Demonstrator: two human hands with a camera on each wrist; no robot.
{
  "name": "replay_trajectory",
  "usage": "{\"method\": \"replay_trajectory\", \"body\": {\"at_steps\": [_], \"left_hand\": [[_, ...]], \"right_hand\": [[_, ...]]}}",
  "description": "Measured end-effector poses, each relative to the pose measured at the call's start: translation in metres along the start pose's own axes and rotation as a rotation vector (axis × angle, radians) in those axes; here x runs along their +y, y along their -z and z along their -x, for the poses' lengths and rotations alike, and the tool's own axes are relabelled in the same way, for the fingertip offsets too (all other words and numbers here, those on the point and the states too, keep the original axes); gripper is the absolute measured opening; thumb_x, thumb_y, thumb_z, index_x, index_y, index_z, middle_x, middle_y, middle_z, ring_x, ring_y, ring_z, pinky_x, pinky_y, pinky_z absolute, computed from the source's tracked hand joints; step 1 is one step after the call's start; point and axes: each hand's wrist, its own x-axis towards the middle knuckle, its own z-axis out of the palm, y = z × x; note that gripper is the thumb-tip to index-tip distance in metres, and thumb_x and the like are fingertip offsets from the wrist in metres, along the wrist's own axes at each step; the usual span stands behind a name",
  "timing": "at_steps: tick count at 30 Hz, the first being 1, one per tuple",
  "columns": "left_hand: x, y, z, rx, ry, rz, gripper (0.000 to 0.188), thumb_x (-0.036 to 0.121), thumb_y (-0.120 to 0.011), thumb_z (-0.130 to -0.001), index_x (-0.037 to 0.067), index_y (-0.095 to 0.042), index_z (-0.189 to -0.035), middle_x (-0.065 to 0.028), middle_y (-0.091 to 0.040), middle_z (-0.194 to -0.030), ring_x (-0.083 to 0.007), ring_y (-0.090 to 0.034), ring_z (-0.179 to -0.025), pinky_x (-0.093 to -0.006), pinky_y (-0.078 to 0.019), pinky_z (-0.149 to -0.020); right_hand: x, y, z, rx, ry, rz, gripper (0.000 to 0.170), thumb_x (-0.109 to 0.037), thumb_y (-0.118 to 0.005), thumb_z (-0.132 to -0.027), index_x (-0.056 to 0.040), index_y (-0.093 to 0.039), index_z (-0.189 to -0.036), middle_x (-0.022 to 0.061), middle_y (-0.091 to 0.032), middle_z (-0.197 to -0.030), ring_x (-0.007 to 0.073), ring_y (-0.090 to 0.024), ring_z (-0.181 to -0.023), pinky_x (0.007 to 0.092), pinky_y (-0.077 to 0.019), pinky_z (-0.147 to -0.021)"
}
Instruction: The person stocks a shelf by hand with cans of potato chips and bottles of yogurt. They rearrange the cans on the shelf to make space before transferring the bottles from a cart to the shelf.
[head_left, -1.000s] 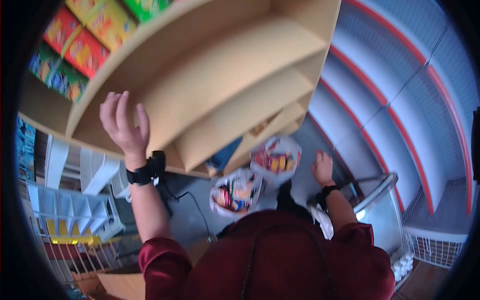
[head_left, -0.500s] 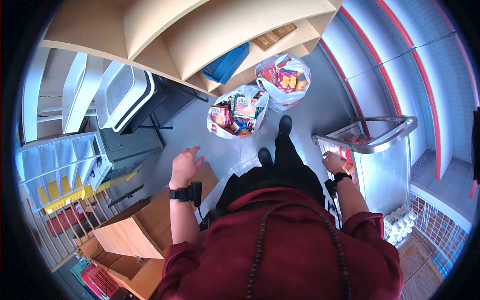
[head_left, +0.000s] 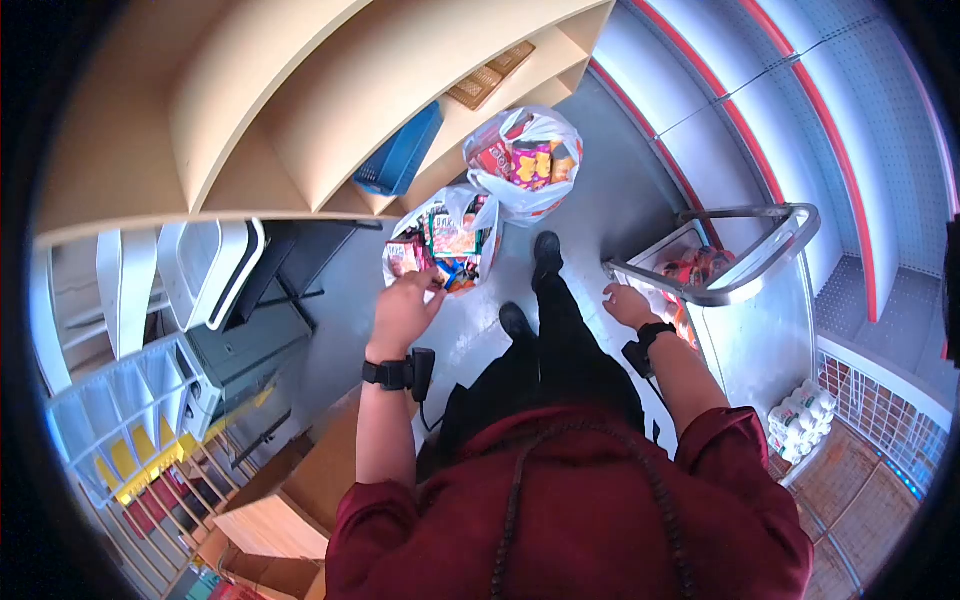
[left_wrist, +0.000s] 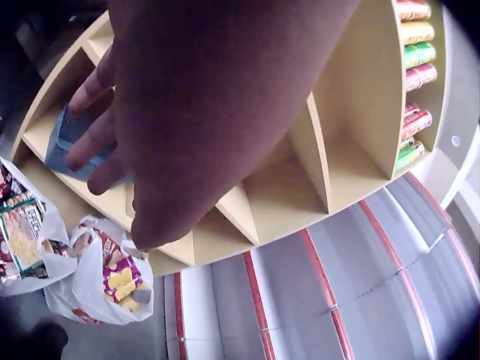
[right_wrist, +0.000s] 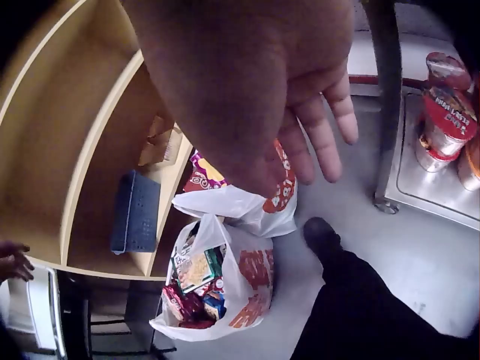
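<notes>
My left hand [head_left: 402, 312] hangs in the air with nothing in it. In the head view its fingertips overlap the near edge of a white plastic bag [head_left: 487, 262] full of snack packets [head_left: 455, 235]. In the left wrist view the fingers [left_wrist: 96, 142] are loosely spread, well apart from the bags. Behind the nearer bag, against the shelf foot, stands a second white bag [head_left: 520, 205] with purple and yellow packets [head_left: 533, 165]. My right hand [head_left: 628, 305], relaxed and holding nothing, hangs beside a metal trolley [head_left: 757, 335]. Its fingers [right_wrist: 319, 135] are extended in the right wrist view.
Wooden shelving [head_left: 300, 130] rises ahead, with a blue basket [head_left: 400, 150] and a brown basket [head_left: 490, 75] low down. Red-edged white shelves [head_left: 700, 130] line the right. Red-lidded cups [right_wrist: 448, 112] stand on the trolley. A cardboard box [head_left: 290, 510] and white racks [head_left: 125, 390] are at the left.
My view has tipped down from the upper shelves to the floor. The left hand has come down from beside the shelf and now overlaps the nearer bag; the right hand stays low by the trolley.
</notes>
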Motion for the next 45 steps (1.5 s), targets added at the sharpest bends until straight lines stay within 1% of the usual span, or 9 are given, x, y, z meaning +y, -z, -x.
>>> {"method": "replay_trajectory", "body": {"at_steps": [7, 11, 16, 24, 26, 34, 41, 43, 45], "left_hand": [[0.000, -0.084, -0.117, -0.196, -0.057, 0.199, 0.035, 0.027, -0.063, -0.078, 0.005, -0.060, -0.105, -0.0159, -0.061, -0.095, -0.0313, -0.060, -0.087, -0.0392, -0.0481, -0.077], [-0.001, -0.144, -0.206, -0.178, -0.031, 0.172, 0.039, 0.026, -0.061, -0.079, 0.003, -0.056, -0.110, -0.0174, -0.059, -0.098, -0.0327, -0.058, -0.093, -0.0403, -0.0472, -0.081], [-0.006, -0.213, -0.309, -0.237, 0.149, 0.069, 0.072, 0.025, -0.064, -0.075, 0.011, -0.029, -0.137, -0.0239, -0.030, -0.137, -0.0391, -0.043, -0.119, -0.0423, -0.0422, -0.094], [-0.030, -0.296, -0.385, -0.135, 0.012, 0.096, 0.083, 0.026, -0.075, -0.067, 0.012, -0.031, -0.136, -0.0203, -0.031, -0.136, -0.0404, -0.046, -0.113, -0.0451, -0.0440, -0.090], [-0.027, -0.292, -0.383, -0.140, 0.037, 0.088, 0.078, 0.026, -0.073, -0.068, 0.009, -0.034, -0.133, -0.0213, -0.037, -0.128, -0.0406, -0.048, -0.109, -0.0454, -0.0443, -0.088], [-0.023, -0.248, -0.360, -0.340, 0.156, 0.022, 0.079, 0.025, -0.078, -0.058, 0.014, -0.041, -0.127, -0.0218, -0.042, -0.114, -0.0395, -0.052, -0.099, -0.0454, -0.0488, -0.079], [-0.029, -0.132, -0.318, -0.051, 0.191, 0.169, 0.066, 0.033, -0.079, -0.059, 0.003, -0.052, -0.111, -0.0222, -0.053, -0.102, -0.0360, -0.052, -0.097, -0.0426, -0.0460, -0.083], [-0.010, -0.081, -0.299, -0.022, 0.277, 0.232, 0.069, 0.033, -0.081, -0.058, 0.003, -0.052, -0.113, -0.0192, -0.053, -0.104, -0.0320, -0.054, -0.096, -0.0390, -0.0460, -0.085], [-0.030, -0.063, -0.275, 0.025, 0.228, 0.300, 0.064, 0.029, -0.081, -0.062, 0.002, -0.051, -0.112, -0.0158, -0.055, -0.102, -0.0264, -0.057, -0.093, -0.0348, -0.0485, -0.079]], "right_hand": [[0.010, 0.013, -0.099, 0.088, 0.015, -0.058, 0.030, -0.026, -0.060, -0.076, -0.0094, -0.060, -0.100, 0.0133, -0.062, -0.098, 0.0314, -0.056, -0.098, 0.0407, -0.0447, -0.086], [-0.013, 0.031, -0.198, 0.183, 0.014, -0.085, 0.047, -0.021, -0.060, -0.076, -0.0070, -0.050, -0.120, 0.0165, -0.056, -0.112, 0.0323, -0.054, -0.105, 0.0404, -0.0442, -0.090], [-0.053, 0.051, -0.319, 0.216, 0.028, -0.275, 0.062, -0.015, -0.058, -0.075, -0.0065, -0.036, -0.133, 0.0210, -0.048, -0.125, 0.0356, -0.048, -0.113, 0.0416, -0.0406, -0.095], [-0.068, 0.048, -0.381, 0.292, -0.001, -0.340, 0.057, -0.012, -0.062, -0.074, -0.0097, -0.042, -0.127, 0.0207, -0.040, -0.131, 0.0401, -0.048, -0.111, 0.0450, -0.0444, -0.089], [-0.064, 0.036, -0.379, 0.434, -0.032, -0.323, 0.048, -0.020, -0.072, -0.069, -0.0048, -0.052, -0.110, 0.0201, -0.043, -0.128, 0.0409, -0.050, -0.107, 0.0448, -0.0448, -0.087], [-0.062, 0.046, -0.360, 0.304, 0.021, -0.368, 0.074, -0.028, -0.080, -0.057, -0.0051, -0.047, -0.120, 0.0215, -0.048, -0.115, 0.0387, -0.052, -0.103, 0.0427, -0.0460, -0.086], [-0.051, 0.148, -0.296, 0.415, 0.012, -0.398, 0.071, -0.026, -0.082, -0.057, -0.0087, -0.050, -0.118, 0.0177, -0.052, -0.106, 0.0312, -0.056, -0.097, 0.0389, -0.0477, -0.082], [-0.020, 0.170, -0.274, 0.598, 0.112, -0.595, 0.063, -0.025, -0.080, -0.062, -0.0050, -0.052, -0.115, 0.0141, -0.056, -0.102, 0.0271, -0.058, -0.093, 0.0366, -0.0484, -0.080], [-0.026, 0.230, -0.218, 0.484, 0.104, -1.022, 0.047, -0.018, -0.075, -0.070, -0.0019, -0.054, -0.110, 0.0091, -0.059, -0.102, 0.0173, -0.057, -0.094, 0.0310, -0.0484, -0.078]]}}
